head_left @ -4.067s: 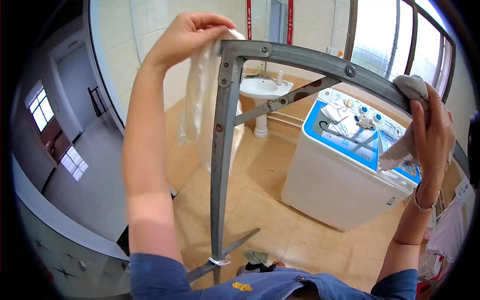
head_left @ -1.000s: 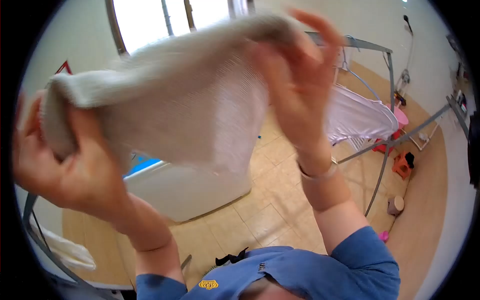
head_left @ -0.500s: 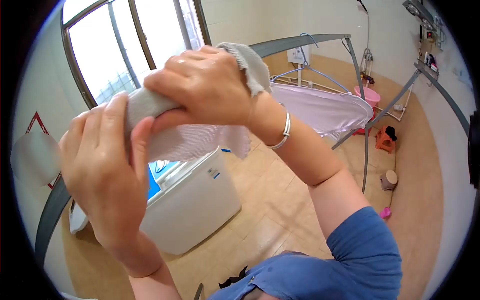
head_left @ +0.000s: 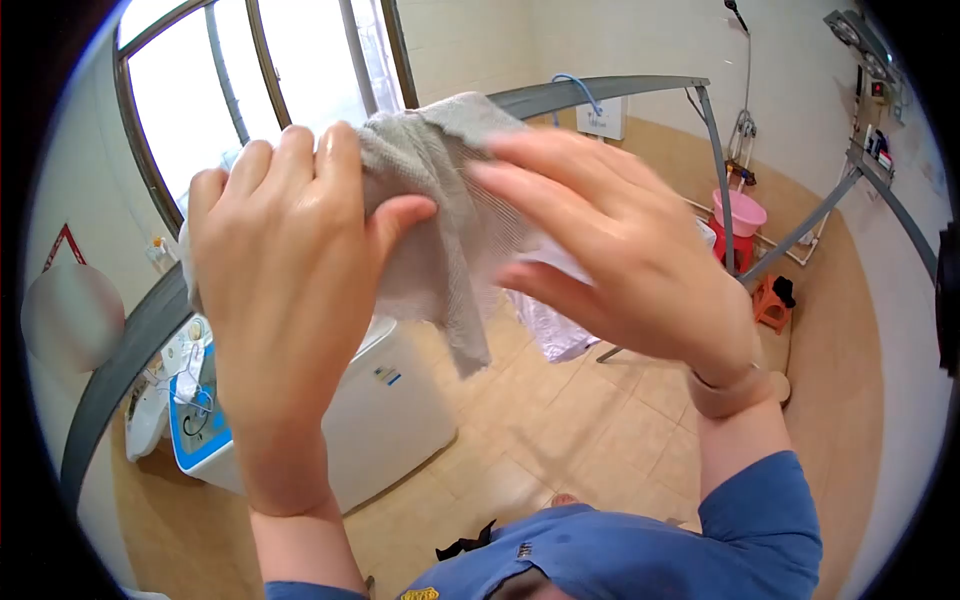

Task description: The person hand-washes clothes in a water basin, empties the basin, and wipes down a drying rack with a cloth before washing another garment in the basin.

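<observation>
A grey ribbed knit cloth (head_left: pixel 420 170) hangs in creased folds at the curved grey bar of a drying rack (head_left: pixel 640 84). My left hand (head_left: pixel 290 230) is closed on the cloth's left part, its fingers bent over the top and its thumb pointing right. To the right, my right hand (head_left: pixel 610 230) is open, thumb and fingers apart, with fingertips by the cloth's right edge; whether they touch it I cannot tell. Behind my right hand, a pale lilac garment (head_left: pixel 555 325) is mostly hidden.
Below the bar stands a white washing machine (head_left: pixel 390 430) with a blue-edged top. A blue hanger (head_left: pixel 577 82) hooks over the bar. At the far right are a pink basin (head_left: pixel 740 212) and an orange stool (head_left: pixel 772 303). A window (head_left: pixel 290 70) lies behind.
My right hand has let go of the bunched cloth and moved right, its fingers opening. The cloth has spread out and hangs lower, while my left hand keeps its hold. The view has shifted slightly.
</observation>
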The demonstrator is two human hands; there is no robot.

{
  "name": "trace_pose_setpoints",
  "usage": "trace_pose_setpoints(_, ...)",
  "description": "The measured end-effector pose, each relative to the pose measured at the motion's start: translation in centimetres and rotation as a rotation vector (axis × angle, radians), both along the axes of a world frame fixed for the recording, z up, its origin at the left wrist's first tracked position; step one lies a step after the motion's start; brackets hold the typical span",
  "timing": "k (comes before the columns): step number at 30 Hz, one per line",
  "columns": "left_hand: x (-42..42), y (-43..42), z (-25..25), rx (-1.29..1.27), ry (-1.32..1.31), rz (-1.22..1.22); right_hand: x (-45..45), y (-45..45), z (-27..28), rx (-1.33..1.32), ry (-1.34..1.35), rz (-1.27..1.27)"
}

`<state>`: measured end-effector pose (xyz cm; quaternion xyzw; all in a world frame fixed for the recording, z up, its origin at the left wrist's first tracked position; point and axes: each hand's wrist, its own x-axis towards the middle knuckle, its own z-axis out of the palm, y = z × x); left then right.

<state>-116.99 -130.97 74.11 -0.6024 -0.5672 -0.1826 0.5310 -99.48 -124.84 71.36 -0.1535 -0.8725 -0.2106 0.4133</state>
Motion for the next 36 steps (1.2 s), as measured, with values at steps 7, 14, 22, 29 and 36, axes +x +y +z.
trace_pose_setpoints(7,2.8,5.0,-0.3,0.056,0.083,0.022,10.0,3.6,-3.2,-0.327,0.165,0.031)
trace_pose_setpoints(14,1.8,4.5,0.1,0.125,0.058,0.047,12.4,3.5,-7.2,-0.846,-0.358,1.164)
trace_pose_setpoints(22,-8.1,-3.8,-1.5,0.317,-0.287,-0.175,19.4,3.4,-10.7,-1.071,-0.34,-0.037)
trace_pose_setpoints(29,-13.1,-10.5,-7.4,0.402,-0.533,-1.0,17.1,4.0,-11.9,-1.149,0.541,0.126)
trace_pose_setpoints(36,-12.5,-12.8,-13.1,0.112,-0.748,-0.933,11.6,-0.5,-9.3,-1.033,0.417,0.203)
